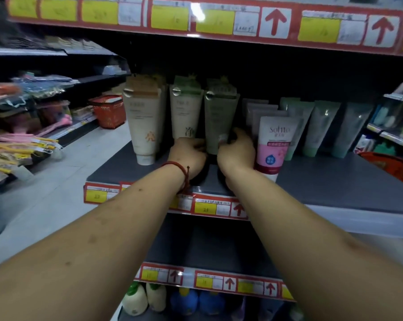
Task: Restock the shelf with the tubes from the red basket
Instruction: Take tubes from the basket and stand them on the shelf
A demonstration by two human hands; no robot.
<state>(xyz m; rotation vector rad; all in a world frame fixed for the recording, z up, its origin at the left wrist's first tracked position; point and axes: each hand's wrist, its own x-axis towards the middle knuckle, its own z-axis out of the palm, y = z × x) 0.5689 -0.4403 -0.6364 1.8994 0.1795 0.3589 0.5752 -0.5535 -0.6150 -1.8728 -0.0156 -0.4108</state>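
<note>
At the dark grey metal shelf (pixel 335 181), we have both grips closed on the lower end of a sage-green plastic tube (pixel 220 121). It stands cap-down, third row from the shelf's left end and set back from the front edge. Our left hand (pixel 189 156) curls against its left side and our right hand (pixel 236 154) wraps its right. A pink-and-white plastic tube (pixel 271 144) stands just beside the right hand, and a red plastic basket (pixel 390 167) shows at the shelf's right end.
</note>
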